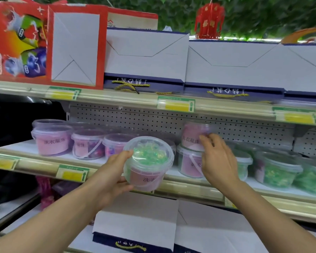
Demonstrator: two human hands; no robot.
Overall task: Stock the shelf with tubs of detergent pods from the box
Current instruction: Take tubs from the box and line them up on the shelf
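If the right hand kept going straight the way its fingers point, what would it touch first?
Probably the pink-labelled tub stacked on another tub. The right hand has fingertips already at its front; the blur hides whether they touch it.

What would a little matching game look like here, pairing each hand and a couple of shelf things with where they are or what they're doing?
Column one:
1. left hand
2. right hand
3. red lantern
4. yellow price tag

Column two:
A. hangs above the top shelf, against green leaves
B. holds a tub of green pods in front of the shelf
C. sits on the front edge of the upper shelf
D. touches a pink-labelled tub stacked on another tub

Pairs: 1-B, 2-D, 3-A, 4-C
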